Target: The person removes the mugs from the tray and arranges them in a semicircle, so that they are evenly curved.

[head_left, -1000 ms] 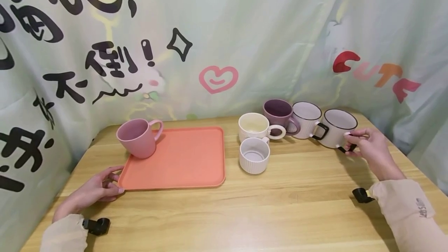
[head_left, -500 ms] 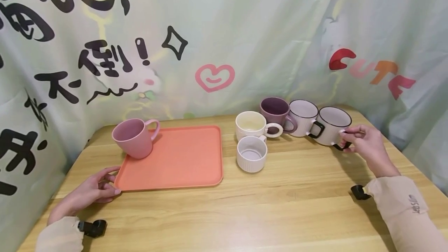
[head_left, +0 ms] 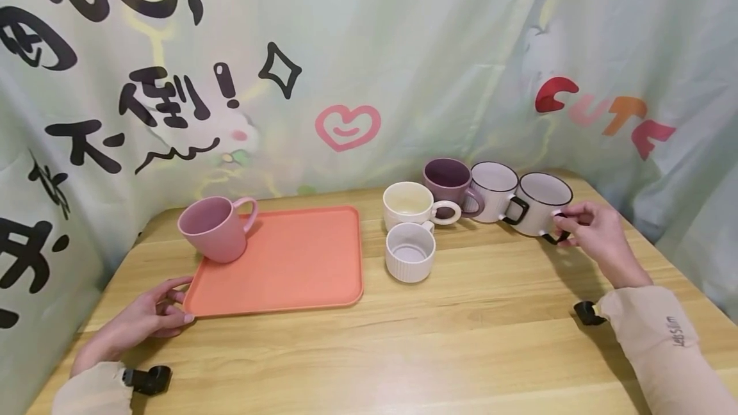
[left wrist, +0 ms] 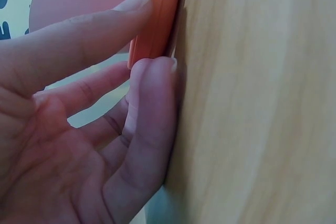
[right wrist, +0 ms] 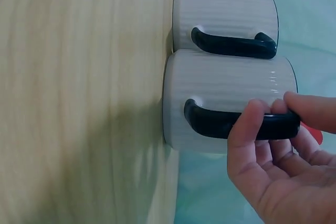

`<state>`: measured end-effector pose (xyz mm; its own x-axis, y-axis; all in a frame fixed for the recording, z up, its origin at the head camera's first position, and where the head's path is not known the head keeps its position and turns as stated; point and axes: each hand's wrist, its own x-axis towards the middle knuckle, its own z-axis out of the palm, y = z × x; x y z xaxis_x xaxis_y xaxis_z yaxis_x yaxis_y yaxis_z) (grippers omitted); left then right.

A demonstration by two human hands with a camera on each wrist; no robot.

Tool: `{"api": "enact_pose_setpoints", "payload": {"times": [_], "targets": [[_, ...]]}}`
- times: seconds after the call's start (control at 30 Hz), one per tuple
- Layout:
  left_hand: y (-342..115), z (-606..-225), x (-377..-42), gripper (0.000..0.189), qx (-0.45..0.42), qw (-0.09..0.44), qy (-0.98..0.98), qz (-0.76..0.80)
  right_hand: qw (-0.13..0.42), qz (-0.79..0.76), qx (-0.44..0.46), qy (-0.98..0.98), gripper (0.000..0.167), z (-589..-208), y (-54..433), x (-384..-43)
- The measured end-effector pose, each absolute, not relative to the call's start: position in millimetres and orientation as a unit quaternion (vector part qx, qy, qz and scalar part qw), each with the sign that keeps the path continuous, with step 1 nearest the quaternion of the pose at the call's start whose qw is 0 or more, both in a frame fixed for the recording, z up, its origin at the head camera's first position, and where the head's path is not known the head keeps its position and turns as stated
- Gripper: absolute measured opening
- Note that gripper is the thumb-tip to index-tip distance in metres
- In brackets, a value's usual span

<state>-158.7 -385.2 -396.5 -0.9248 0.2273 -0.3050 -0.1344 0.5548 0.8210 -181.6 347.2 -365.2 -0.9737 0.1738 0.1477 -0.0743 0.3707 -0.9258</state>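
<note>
In the head view my left hand (head_left: 141, 321) is at the near left corner of an orange tray (head_left: 288, 274). The left wrist view shows its thumb on the tray rim (left wrist: 157, 19), with curled fingers against the corner by the tabletop. A pink mug (head_left: 214, 232) stands on the tray's far left part, handle to the right. My right hand (head_left: 596, 235) holds the black handle (right wrist: 215, 123) of a white, black-rimmed mug (head_left: 539, 207), fingers curled round it and thumb near its top. That mug stands upright on the table, close beside a similar white mug (head_left: 494, 194).
Left of the white mugs stand a purple mug (head_left: 446, 181), a cream mug (head_left: 406, 207) and a small ribbed pale cup (head_left: 409, 258), close together. A printed curtain (head_left: 403, 50) hangs behind the wooden table (head_left: 375, 357).
The head view has turned slightly, so everything sits a little further left in it. Both hands keep their places at the tray corner and the mug handle.
</note>
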Motion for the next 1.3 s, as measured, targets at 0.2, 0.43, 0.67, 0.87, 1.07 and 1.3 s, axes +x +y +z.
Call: {"api": "enact_pose_setpoints", "payload": {"times": [0.2,0.43,0.67,0.87,1.07,1.3], "targets": [[-384.5,-396.9,-158.6,0.082,0.022,0.196,0.86,0.471,0.089,0.542,-0.025,-0.835,0.003,-363.6,351.9,-179.4],[-384.8,-396.0,-160.1,0.082,0.015,0.2,0.863,0.464,0.085,0.52,-0.021,-0.85,0.008,-363.6,348.8,-180.1],[-385.0,-396.2,-160.0,0.083,0.01,0.203,0.863,0.462,0.087,0.501,-0.018,-0.861,0.015,-365.2,340.7,-180.4],[-384.4,-396.5,-159.9,0.083,0.016,0.201,0.86,0.468,0.089,0.478,-0.018,-0.874,0.019,-367.1,335.0,-184.3],[-385.0,-397.1,-159.4,0.082,0.023,0.2,0.859,0.47,0.067,0.488,0.005,-0.87,0.016,-364.7,344.1,-182.5],[-384.5,-395.0,-160.2,0.082,0.022,0.202,0.861,0.466,0.053,0.512,0.013,-0.857,0.016,-364.7,349.1,-182.8]]}}
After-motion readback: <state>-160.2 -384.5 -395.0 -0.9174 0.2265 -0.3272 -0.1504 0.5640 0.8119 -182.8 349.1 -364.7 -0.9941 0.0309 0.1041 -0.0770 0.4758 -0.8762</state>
